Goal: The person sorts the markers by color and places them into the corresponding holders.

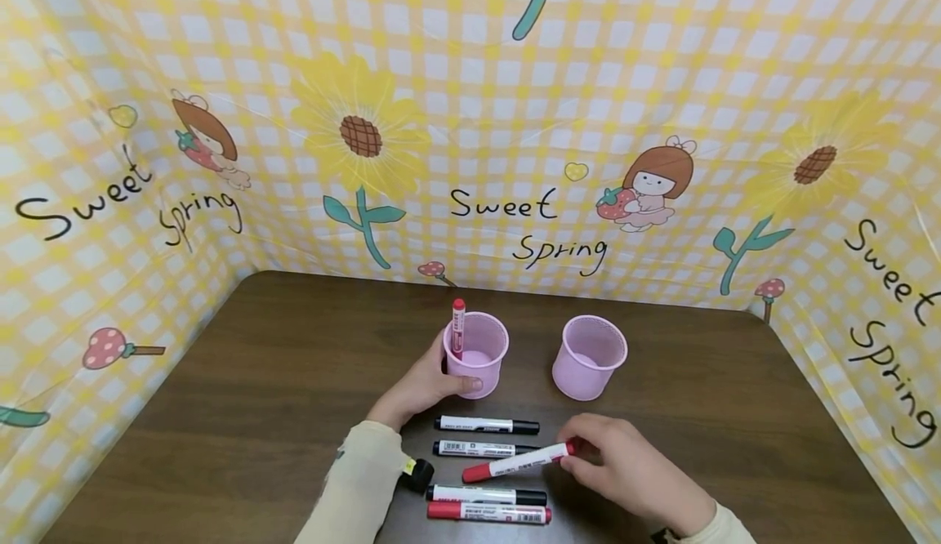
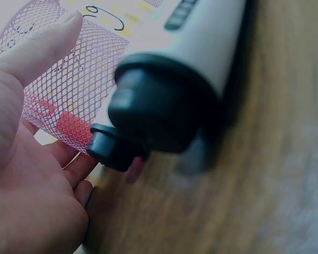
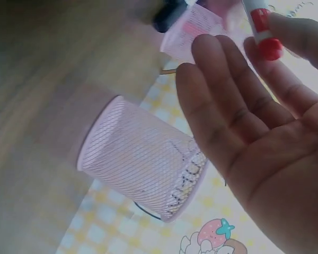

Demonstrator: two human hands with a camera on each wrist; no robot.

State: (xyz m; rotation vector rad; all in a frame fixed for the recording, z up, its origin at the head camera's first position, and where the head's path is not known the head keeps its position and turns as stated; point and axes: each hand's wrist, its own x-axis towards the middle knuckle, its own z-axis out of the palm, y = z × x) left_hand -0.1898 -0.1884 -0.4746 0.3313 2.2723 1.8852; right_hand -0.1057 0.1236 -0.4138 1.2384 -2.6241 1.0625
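Left hand [image 1: 421, 385] grips left pink cup [image 1: 489, 374], far fingers seemingly curled, partly hidden; standing red marker [image 1: 459, 327] inside. Nearer, three black markers [image 1: 481, 425] and lying red marker [image 1: 488, 513] in row. Tilted red marker [image 1: 518, 462] above; right pink cup [image 1: 577, 381] beyond; right hand [image 1: 628, 464] pinches tilted marker's end.

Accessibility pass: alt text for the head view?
A right hand pinches a red marker over a dark table; the left hand grips a pink cup holding another red marker. Four more markers lie nearby, and a second pink cup stands to the right.
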